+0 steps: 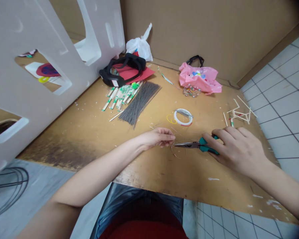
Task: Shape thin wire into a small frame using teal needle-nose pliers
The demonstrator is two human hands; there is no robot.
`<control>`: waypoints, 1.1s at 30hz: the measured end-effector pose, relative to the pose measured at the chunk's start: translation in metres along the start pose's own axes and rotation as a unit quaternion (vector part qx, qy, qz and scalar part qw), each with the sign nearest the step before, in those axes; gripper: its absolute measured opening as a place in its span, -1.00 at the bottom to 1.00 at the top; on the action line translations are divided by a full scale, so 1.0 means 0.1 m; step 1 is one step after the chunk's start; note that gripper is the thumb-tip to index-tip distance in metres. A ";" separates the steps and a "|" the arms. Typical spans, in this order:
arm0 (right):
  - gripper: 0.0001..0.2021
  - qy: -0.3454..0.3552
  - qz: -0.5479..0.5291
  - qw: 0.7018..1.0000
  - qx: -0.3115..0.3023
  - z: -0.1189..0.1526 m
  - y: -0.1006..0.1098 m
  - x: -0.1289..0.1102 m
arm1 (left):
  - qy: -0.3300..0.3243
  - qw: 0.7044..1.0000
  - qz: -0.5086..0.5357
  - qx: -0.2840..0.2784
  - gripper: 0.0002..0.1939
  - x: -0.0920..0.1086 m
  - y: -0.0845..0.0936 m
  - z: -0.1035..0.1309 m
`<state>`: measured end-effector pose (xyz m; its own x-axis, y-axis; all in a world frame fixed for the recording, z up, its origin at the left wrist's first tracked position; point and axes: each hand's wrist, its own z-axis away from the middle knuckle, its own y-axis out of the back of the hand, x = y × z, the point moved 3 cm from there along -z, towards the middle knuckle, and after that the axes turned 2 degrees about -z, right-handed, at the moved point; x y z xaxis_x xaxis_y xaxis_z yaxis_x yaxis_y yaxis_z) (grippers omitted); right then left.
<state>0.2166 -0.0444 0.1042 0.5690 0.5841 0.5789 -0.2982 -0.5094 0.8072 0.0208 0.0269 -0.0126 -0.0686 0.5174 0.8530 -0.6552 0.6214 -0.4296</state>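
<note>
My right hand (235, 147) is wrapped round the teal handles of a pair of needle-nose pliers (195, 145). The jaws point left and look closed, with their tip close to my left fingertips. Thumb and fingers of my left hand (161, 136) are pinched together on a thin wire (174, 153), which curves down in a loop beside the plier tip. Whether the jaws touch the wire I cannot tell. Just beyond both hands lies a white ring-shaped spool (183, 117), with a yellow strand looping out at its left.
A bundle of grey wires (141, 103) lies beside green-and-white wrapped sticks (122, 94). Behind them are a black head strap (123, 68), red paper (149, 73) and a white bag (139, 46). At the right are a pink bag (201, 78) and a stick frame (240, 114). A white plastic panel (52, 39) stands left.
</note>
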 end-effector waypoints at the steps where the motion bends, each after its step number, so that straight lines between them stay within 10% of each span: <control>1: -0.83 -0.001 0.000 1.000 0.002 0.00 0.00 0.00 | 0.000 1.000 0.001 -0.001 -0.67 0.00 0.00 0.00; 33: -0.84 0.011 -0.001 1.000 0.020 -0.01 0.02 -0.03 | 0.011 1.000 0.007 -0.028 -0.68 -0.07 -0.01 -0.03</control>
<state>0.2136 -0.0473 0.1043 0.5529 0.5986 0.5796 -0.2660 -0.5324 0.8036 0.0243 0.0250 -0.0189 -0.0597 0.5385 0.8405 -0.6106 0.6464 -0.4575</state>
